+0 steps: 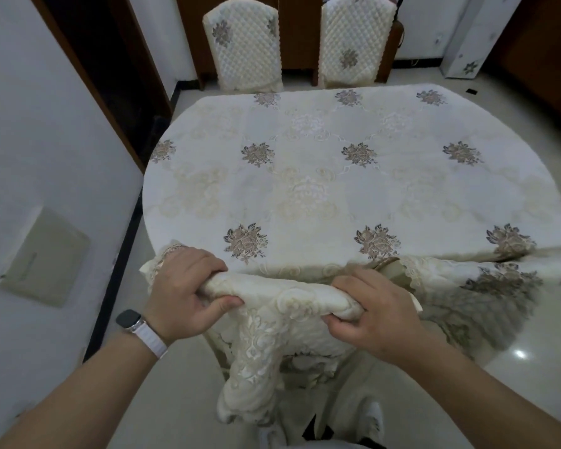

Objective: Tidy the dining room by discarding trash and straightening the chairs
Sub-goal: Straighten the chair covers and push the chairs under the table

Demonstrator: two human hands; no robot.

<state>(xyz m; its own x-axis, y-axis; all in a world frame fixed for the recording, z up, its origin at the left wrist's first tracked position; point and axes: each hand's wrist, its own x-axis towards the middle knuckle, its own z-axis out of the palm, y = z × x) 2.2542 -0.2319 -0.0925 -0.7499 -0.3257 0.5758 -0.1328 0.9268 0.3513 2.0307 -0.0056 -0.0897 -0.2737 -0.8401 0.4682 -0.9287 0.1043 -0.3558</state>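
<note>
Directly below me stands a near chair (272,322) under a cream lace cover, its back against the table's front edge. My left hand (182,293) and my right hand (373,312) both grip the top of that chair back, thumbs underneath. The oval table (337,176) wears a cream cloth with flower motifs. Two more chairs with quilted covers stand at the far side, the left chair (245,47) and the right chair (353,43). No trash shows on the table.
A white wall (46,157) with a beige panel runs close on the left. Another covered chair back (486,286) sits to the right of mine. Shiny tile floor (515,367) lies on the right. A dark wooden door stands at the far left.
</note>
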